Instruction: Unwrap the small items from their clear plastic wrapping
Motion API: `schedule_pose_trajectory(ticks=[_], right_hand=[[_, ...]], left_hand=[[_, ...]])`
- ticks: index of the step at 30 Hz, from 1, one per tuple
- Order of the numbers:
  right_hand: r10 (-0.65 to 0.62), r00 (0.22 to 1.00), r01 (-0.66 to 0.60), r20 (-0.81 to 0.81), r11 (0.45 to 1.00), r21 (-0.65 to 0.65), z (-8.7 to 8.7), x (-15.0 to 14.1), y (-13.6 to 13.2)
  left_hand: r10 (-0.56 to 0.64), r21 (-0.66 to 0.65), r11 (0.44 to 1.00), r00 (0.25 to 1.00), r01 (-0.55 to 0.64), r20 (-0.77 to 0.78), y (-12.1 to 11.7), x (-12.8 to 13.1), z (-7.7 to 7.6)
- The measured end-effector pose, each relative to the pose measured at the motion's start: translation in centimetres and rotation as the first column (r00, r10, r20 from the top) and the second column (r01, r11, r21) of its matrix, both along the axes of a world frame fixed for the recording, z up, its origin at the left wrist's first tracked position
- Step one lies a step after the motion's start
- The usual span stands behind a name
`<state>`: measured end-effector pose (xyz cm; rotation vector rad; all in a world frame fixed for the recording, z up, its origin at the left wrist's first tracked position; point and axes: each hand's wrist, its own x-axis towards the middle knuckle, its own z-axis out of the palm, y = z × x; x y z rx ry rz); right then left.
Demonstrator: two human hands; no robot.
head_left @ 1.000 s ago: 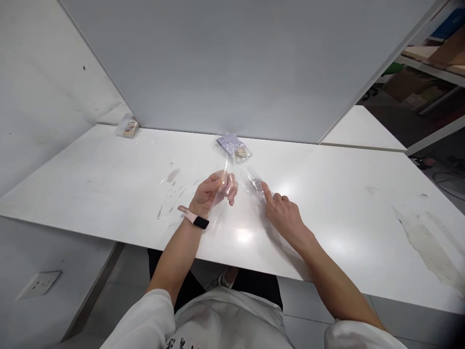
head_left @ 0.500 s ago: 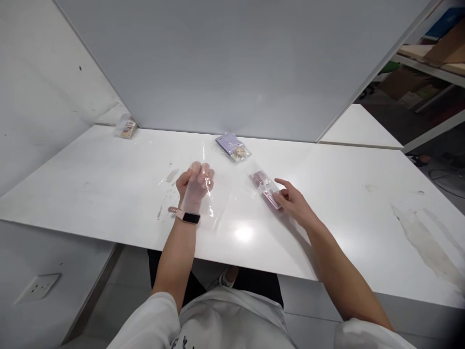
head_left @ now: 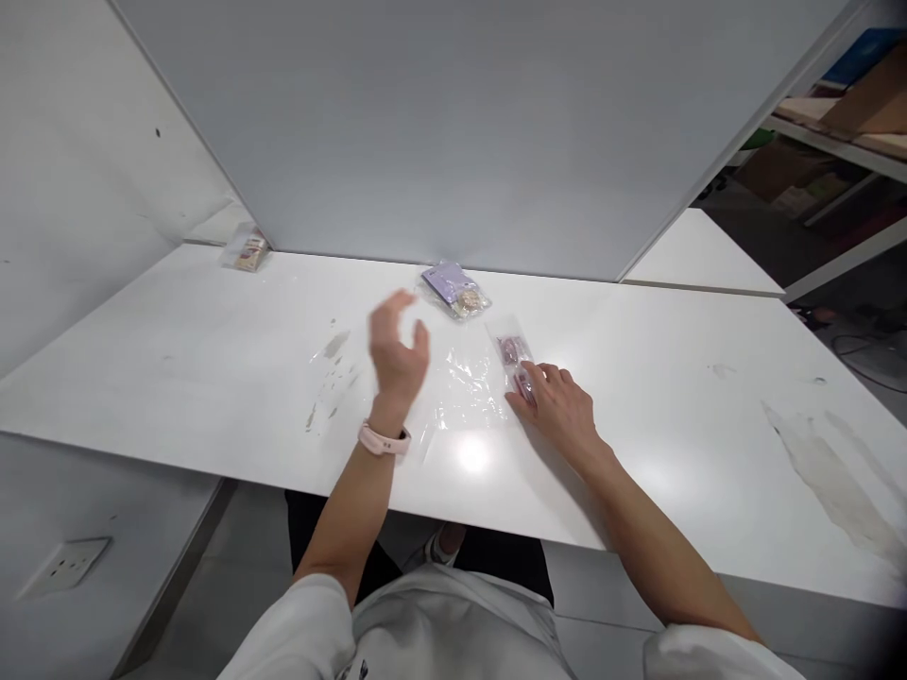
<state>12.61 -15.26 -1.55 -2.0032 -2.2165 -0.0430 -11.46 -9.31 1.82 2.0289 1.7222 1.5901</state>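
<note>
My left hand [head_left: 398, 351] is raised above the table, thumb and fingers apart and a little blurred, with nothing seen in it. Flat on the white tabletop, just to its right, lies a crinkled clear plastic bag [head_left: 468, 389]. My right hand [head_left: 559, 401] bends over a narrow clear packet [head_left: 508, 345] with dark reddish contents, its thumb and index finger closed about the lower end. That hand covers part of the packet. Beyond both hands, a clear bag with a lilac card and a beige piece [head_left: 453, 288] rests near the back panel.
Another small packet [head_left: 248, 250] lies at the table's back left corner. A tall grey panel [head_left: 453, 142] rises behind the table [head_left: 213, 378], with a white wall on the left. Shelves with boxes [head_left: 864, 113] stand at the far right.
My left hand has come out of the clear bag, which now lies on the table to its right. My right hand has closed on the narrow packet, which has turned slightly.
</note>
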Motion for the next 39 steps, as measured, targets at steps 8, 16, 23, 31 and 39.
schedule_pose_trajectory(ticks=[8, 16, 23, 31, 39], right_hand=[[-0.011, 0.998, 0.017, 0.066, 0.997, -0.079, 1.1, -0.2, 0.0], [-0.099, 0.979, 0.069, -0.178, 0.983, -0.168, 1.3, 5.6, 0.9], [-0.135, 0.977, 0.136, -0.165, 0.991, -0.004, 1.2, 4.8, 0.4], [-0.002, 0.999, 0.007, 0.048, 0.994, -0.111, 1.7, 0.8, -0.3], [-0.139, 0.897, 0.045, -0.420, 0.973, -0.227, 2.6, 7.5, 0.4]], left_hand=[[-0.642, -0.748, 0.632, 0.678, 0.204, -0.358, -2.6, 5.8, -4.1], [-0.692, -0.794, 0.587, 0.607, 0.157, -0.391, -2.3, 4.8, -3.7], [-0.692, -0.799, 0.585, 0.599, 0.140, -0.402, -1.9, 3.7, -2.6], [-0.656, -0.788, 0.605, 0.629, 0.110, -0.417, -1.6, 2.5, -1.4], [-0.643, -0.779, 0.616, 0.648, 0.120, -0.409, -1.6, 2.6, -1.5]])
